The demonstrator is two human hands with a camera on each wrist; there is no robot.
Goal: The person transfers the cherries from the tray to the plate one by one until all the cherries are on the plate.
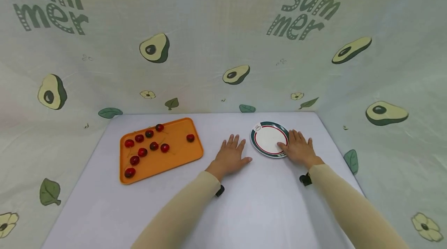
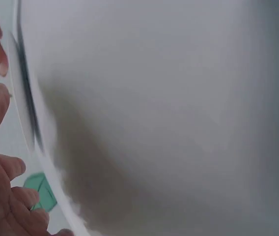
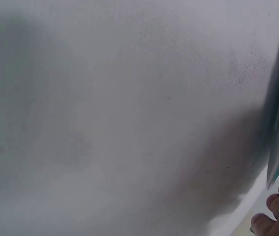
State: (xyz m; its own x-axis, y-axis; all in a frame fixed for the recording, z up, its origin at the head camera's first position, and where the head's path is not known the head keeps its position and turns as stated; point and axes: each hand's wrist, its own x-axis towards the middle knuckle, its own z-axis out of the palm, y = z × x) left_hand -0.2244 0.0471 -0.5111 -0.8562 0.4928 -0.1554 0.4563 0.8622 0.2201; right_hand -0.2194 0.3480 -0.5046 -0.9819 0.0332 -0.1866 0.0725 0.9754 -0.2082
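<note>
A round white plate (image 1: pixel 269 140) with a dark green rim and red ring lies on the table's right side in the head view. My right hand (image 1: pixel 298 147) is at its right edge, palm down, thumb reaching over the plate and fingers extended forward along the rim. Whether the fingertips touch the plate is unclear. To the plate's left, my left hand (image 1: pixel 228 158) is held palm down over the table, fingers spread, holding nothing. The plate's edge (image 2: pixel 25 93) shows side-on beyond the left hand's fingers in the left wrist view, and beside the right fingers (image 3: pixel 277 209) in the right wrist view.
On the left, an orange rectangular tray (image 1: pixel 179 152) holds several dark red cherries (image 1: pixel 142 152), with one (image 1: pixel 190 137) apart near its right end. A white cloth covers the table (image 1: pixel 244 210). Behind it and at both sides hangs a pale curtain (image 1: pixel 209 28) printed with avocados and leaves.
</note>
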